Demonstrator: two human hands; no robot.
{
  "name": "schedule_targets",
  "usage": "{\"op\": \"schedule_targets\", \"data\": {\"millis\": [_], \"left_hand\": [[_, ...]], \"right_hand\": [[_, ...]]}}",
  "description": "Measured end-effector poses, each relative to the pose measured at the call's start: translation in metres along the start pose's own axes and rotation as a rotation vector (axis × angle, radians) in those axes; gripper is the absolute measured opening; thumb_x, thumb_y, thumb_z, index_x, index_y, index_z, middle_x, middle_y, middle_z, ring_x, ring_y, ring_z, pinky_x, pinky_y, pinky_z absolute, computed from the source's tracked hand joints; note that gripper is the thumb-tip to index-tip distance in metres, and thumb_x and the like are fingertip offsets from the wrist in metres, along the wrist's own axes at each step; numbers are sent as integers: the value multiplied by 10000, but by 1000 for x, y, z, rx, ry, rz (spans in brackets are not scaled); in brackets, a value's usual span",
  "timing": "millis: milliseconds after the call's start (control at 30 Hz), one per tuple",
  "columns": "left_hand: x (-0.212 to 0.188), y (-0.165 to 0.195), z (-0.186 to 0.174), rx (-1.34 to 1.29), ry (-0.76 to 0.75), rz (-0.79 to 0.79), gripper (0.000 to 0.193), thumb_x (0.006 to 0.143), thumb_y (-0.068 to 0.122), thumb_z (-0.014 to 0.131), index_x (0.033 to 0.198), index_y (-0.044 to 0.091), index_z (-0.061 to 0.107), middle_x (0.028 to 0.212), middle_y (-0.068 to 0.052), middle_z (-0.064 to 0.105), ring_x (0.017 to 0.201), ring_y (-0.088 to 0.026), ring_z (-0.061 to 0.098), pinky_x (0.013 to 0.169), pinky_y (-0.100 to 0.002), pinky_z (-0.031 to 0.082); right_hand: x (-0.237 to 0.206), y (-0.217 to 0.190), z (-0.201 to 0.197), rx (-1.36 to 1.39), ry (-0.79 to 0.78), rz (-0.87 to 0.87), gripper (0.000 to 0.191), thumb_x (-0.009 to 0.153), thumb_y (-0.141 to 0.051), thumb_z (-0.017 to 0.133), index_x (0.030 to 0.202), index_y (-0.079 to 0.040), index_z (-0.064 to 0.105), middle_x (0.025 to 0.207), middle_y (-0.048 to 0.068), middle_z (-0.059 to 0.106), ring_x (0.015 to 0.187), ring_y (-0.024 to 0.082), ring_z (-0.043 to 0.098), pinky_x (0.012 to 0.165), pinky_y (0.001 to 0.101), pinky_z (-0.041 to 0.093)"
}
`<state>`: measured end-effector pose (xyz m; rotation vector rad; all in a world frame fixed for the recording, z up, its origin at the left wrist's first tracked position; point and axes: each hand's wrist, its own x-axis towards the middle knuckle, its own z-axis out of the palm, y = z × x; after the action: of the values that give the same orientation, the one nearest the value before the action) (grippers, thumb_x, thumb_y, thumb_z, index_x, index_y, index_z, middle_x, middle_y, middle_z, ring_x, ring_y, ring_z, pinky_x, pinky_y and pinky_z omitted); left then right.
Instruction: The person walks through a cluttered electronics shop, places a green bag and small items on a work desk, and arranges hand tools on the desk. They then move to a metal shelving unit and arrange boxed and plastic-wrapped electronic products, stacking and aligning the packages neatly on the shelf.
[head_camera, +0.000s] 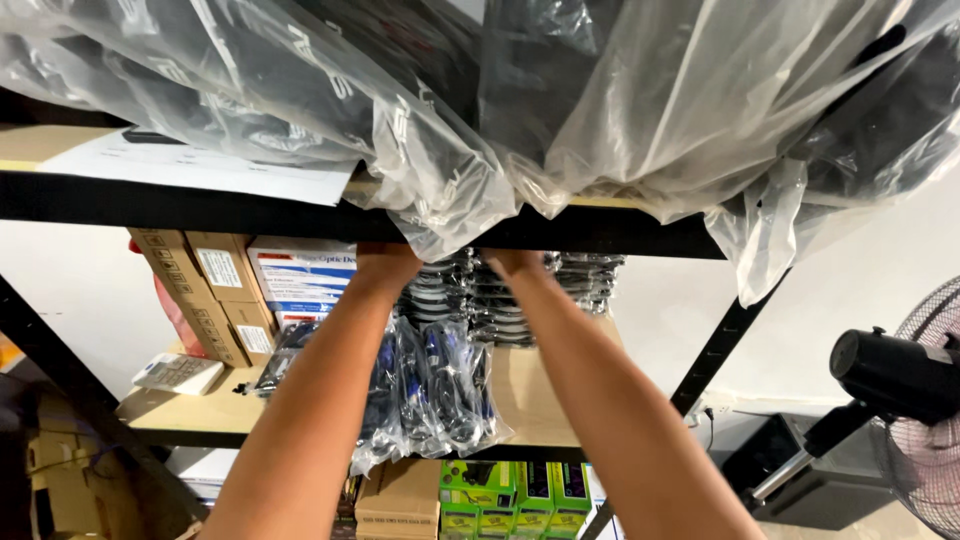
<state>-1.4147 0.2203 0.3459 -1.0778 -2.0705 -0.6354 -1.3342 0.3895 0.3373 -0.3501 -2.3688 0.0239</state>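
Both arms reach up to the top shelf (250, 212), a black steel beam with a wooden board on it. The left hand (385, 262) and the right hand (512, 262) meet the beam's lower edge side by side, near its middle. Only the wrists and heels of the hands show; the fingers are hidden behind the beam and the hanging plastic, so I cannot tell how far either hand is open or whether it grips anything.

The bags (560, 110) lie heaped on that shelf, clear plastic around dark goods, and spill over its front edge. One fold droops down just between and above the two hands, touching or nearly touching them. A white sheet (200, 165) lies flat on the shelf, left of the bags.

Below the shelf, behind the arms, stacked packs of coiled cable (585, 280) sit on the next board down. In front of them, between the forearms, bagged cables with blue ends (440, 385) hang over that board's edge. Left of the arms under the shelf stand brown cartons (210, 295) and a white-and-blue box (300, 275), with a small white remote (178, 373) lying below the cartons. Lower still are green boxes (520, 495). Far right of the shelf stands a fan (905, 385).
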Motion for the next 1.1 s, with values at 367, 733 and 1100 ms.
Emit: {"op": "schedule_targets", "data": {"millis": [367, 733, 1100], "left_hand": [[-44, 4, 11, -79, 434, 143, 412, 863, 168, 736, 1269, 106, 709, 1283, -139, 692, 1218, -369, 623, 981, -525, 505], [-4, -12, 43, -4, 155, -16, 447, 897, 216, 701, 1328, 109, 655, 1355, -153, 623, 1270, -395, 558, 1024, -559, 446], [41, -35, 4, -95, 127, -49, 485, 931, 263, 665, 1388, 113, 600, 1426, -167, 554, 1323, -421, 493, 1068, -592, 387]], "right_hand": [[11, -42, 21, 201, 94, -118, 464, 941, -339, 622, 1345, -110, 633, 1375, 163, 615, 1315, 363, 550, 1083, 446, 430], [-68, -15, 15, 525, 178, 238, 283, 920, -150, 639, 1194, -95, 681, 1271, 188, 650, 1272, 425, 535, 1074, 518, 429], [-125, 42, 38, 537, 561, 323, 302, 1012, -65, 536, 1288, 34, 463, 1405, 319, 353, 1271, 440, 403, 1071, 543, 366]]}}
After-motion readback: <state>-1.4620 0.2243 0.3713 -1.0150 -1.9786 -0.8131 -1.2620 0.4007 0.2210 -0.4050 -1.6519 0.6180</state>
